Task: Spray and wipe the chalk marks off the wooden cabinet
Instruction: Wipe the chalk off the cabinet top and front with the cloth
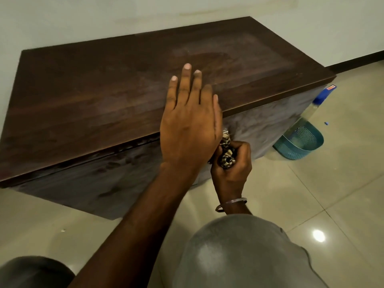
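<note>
The dark wooden cabinet stands against the wall, its top and front face hazed with pale chalky smears. My left hand rests flat on the top's front edge, fingers spread and empty. Just below it, my right hand is closed around a bunched patterned cloth pressed against the cabinet's front face, close to a small metal fitting. A clear spray bottle with a blue head leans in a teal mesh basket on the floor at the cabinet's right end.
Glossy beige floor tiles surround the cabinet, with a light glare at the lower right. My knees in grey cloth fill the bottom of the view. A tiny blue scrap lies on the floor beyond the basket. A white wall runs behind.
</note>
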